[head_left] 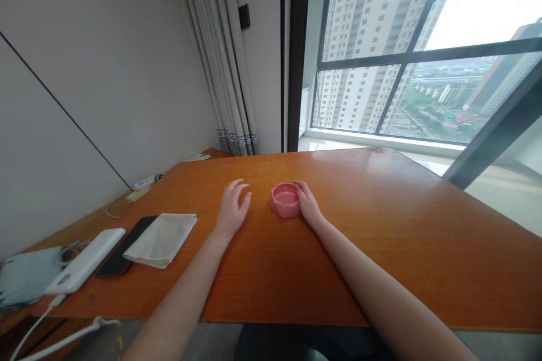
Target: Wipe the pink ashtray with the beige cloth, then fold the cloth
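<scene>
A pink, faceted ashtray [284, 209] with a round hollow stands upright on the wooden table [402, 236]. My right hand [308, 203] grips its right side, thumb near the rim and the other fingers partly hidden behind it. To the left of the ashtray, apart from it, my left hand [234, 207] is held over the table with its fingers spread and nothing in them. A folded light cloth [163, 239] lies further left, partly over a dark phone [122, 251].
Beside the phone lies a white power bank [87, 259] with a cable plugged in. A pale pouch [29, 276] sits at the far left edge. A power strip [146, 182] is by the wall. Behind the table are a grey curtain [220, 56] and a large window [359, 95].
</scene>
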{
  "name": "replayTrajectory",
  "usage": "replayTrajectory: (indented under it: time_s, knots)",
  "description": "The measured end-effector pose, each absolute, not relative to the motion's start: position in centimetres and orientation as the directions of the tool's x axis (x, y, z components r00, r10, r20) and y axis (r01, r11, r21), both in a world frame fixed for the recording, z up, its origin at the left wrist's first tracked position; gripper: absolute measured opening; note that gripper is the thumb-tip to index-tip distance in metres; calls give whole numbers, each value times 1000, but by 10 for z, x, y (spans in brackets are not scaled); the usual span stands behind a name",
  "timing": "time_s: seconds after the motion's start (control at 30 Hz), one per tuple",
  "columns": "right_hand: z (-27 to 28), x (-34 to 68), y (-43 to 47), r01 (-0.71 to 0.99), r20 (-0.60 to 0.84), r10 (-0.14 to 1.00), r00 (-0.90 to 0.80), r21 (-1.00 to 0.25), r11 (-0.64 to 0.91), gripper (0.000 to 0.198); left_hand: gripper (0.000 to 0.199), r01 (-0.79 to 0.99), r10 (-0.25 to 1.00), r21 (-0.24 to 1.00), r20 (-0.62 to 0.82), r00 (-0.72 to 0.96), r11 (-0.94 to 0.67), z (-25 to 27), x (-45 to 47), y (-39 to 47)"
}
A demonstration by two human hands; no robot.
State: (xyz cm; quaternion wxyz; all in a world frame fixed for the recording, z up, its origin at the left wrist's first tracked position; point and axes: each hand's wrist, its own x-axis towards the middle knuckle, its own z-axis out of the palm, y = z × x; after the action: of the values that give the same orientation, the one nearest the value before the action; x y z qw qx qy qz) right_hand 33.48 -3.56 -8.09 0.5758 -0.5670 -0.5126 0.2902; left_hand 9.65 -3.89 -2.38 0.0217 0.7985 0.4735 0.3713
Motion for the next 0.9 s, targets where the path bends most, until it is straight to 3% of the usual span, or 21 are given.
replayTrajectory:
  time_s: [0.07, 0.13, 0.23, 0.3, 0.4, 0.5, 0.6, 0.67, 0.77, 0.9]
  knots:
    - [-80, 335, -37, 225, 247, 915, 320, -958, 180, 35, 30, 879, 817, 297, 554, 161, -374, -20, 44, -33]
    - [-80, 334, -37, 212, 244, 914, 323, -960, 181, 34, 31, 984, 857, 121, 513, 49, -128, -20, -11, -31]
    - [-81, 334, -37, 223, 250, 919, 304, -957, 187, 35, 29, 959, 920, -179, 367, -141, 218, -26, -79, -34]
    - [-83, 334, -37, 258, 260, 924, 280, -947, 189, 37, 28, 908, 930, -270, 269, -249, 321, -33, -108, -39]
    - [-83, 335, -38, 302, 277, 924, 264, -934, 193, 38, 31, 920, 953, -258, 143, -266, 296, -43, -130, -40]
    - [-82, 334, -39, 295, 270, 923, 273, -937, 187, 40, 27, 945, 959, -173, 109, -261, 277, -46, -136, -32]
    - [-81, 333, -40, 297, 272, 923, 272, -936, 189, 40, 17, 950, 947, -4, -70, -313, 313, -36, -132, -20]
    - [-81, 331, -41, 325, 285, 918, 275, -926, 191, 38, 15, 933, 934, 184, -243, -260, 308, -19, -121, -17]
    - [-75, 328, -46, 429, 323, 889, 325, -888, 166, 39, 31, 790, 908, 537, -415, -58, 296, 19, -86, -24]
    - [-51, 319, -63, 529, 492, 843, 218, -786, 321, 41, 55, 549, 929, 828, -285, 235, 115, 70, -16, -38]
